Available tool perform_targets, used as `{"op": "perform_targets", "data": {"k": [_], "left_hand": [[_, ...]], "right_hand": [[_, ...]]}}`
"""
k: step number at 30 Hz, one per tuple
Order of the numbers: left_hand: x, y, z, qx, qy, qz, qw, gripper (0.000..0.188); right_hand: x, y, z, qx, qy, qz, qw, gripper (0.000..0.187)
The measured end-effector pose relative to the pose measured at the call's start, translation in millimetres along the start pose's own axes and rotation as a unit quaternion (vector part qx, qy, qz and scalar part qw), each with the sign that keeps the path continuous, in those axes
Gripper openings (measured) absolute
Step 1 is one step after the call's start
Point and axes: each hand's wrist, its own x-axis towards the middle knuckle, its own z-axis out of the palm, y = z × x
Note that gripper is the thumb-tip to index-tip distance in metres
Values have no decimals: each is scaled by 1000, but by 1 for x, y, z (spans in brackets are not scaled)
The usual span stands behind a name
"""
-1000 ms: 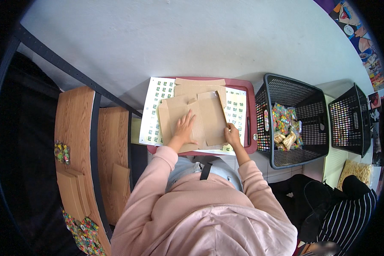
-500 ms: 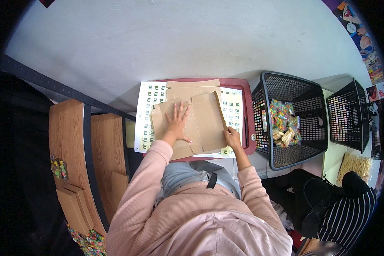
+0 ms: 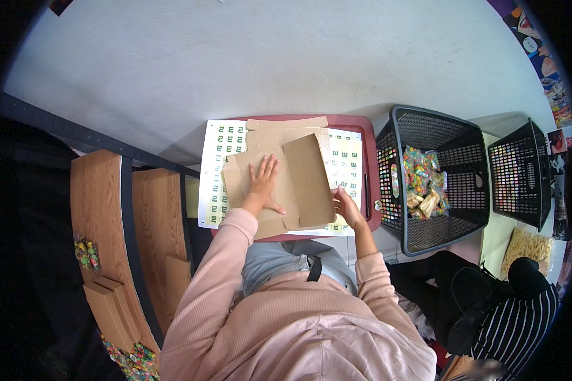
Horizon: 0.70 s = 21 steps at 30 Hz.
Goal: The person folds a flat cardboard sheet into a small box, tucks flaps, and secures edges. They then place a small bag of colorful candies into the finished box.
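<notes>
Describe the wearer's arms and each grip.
Left grip and right grip: bare hands, no gloves. Left sleeve and right sleeve: pale pink, ribbed knit, both ending short of the wrist. No watch, cables or markings visible; rings too small to tell.

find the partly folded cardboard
Central in the head view, the cardboard lies over white sheets, left hand flat on it, right hand by its right edge.

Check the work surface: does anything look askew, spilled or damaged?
Mildly askew: the cardboard under the left hand sits rotated against the printed paper beneath it, so their edges don't line up. That may simply be mid-handling; I see nothing spilled or plainly damaged.
</notes>
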Motion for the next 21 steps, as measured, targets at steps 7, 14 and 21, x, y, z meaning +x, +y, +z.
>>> {"op": "perform_targets", "data": {"k": [7, 14, 21], "left_hand": [[0, 1, -5, -10, -32, 16, 999, 146], [2, 12, -19, 0, -74, -18, 997, 142], [15, 11, 11, 112, -93, -44, 988, 127]], "right_hand": [[10, -2, 43, 85, -17, -114, 990, 61], [2, -24, 82, -75, -113, -148, 980, 86], [10, -19, 113, -248, -107, -198, 942, 111]]}}
